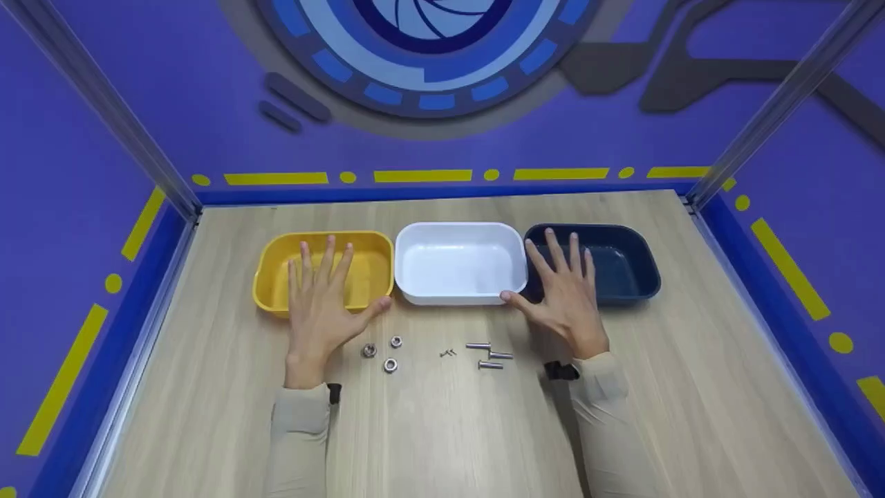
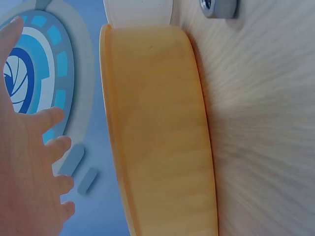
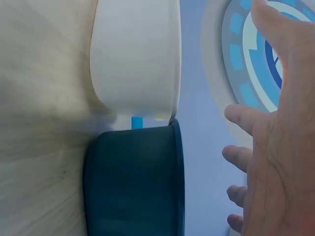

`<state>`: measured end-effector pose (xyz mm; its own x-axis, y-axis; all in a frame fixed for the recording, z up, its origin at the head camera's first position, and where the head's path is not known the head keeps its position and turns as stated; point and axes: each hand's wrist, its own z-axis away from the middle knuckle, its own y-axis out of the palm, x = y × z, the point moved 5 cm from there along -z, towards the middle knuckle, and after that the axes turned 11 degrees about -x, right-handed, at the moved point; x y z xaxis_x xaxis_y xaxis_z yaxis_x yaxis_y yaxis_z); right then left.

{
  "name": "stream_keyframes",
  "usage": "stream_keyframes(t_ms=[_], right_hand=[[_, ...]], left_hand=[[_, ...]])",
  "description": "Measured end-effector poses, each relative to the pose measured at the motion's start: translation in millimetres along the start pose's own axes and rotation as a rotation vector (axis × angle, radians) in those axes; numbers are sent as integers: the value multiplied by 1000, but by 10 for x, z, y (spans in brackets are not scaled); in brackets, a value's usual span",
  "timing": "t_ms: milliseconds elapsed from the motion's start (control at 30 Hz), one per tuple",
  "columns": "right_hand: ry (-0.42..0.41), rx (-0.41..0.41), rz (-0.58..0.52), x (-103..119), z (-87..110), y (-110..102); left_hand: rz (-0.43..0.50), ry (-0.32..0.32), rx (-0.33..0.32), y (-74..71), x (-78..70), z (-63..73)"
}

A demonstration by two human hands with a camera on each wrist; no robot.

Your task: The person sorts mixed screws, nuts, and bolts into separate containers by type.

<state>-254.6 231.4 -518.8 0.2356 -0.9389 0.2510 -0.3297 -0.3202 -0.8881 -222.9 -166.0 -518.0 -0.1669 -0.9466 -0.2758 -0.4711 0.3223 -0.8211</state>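
My left hand is spread above the yellow bin, fingers straight and holding nothing. In the left wrist view a gap shows between that hand and the bin's side wall. My right hand, also spread and holding nothing, hovers over the left part of the dark blue bin. Between them stands a white bin with a bare floor. In front of the bins lie several metal pieces: hex nuts at left, tiny screws in the middle, and thicker bolts at right.
The three bins stand in a row on a light wooden table. Blue printed panels rise behind and at both sides, with metal posts at the corners. A black strap sits at the right wrist.
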Motion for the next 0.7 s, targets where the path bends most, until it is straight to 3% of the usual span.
stream_keyframes(t_ms=[167, 400, 700], right_hand=[[-41, -28, -27, 110, 19, -46], [-232, -92, -112, 543, 90, -89], [-334, -16, -252, 1020, 237, 75]], left_hand=[[7, -5, 4, -39, 12, 21], [-12, -8, 9, -150, 210, 27], [-5, -42, 54, -217, 526, 106]])
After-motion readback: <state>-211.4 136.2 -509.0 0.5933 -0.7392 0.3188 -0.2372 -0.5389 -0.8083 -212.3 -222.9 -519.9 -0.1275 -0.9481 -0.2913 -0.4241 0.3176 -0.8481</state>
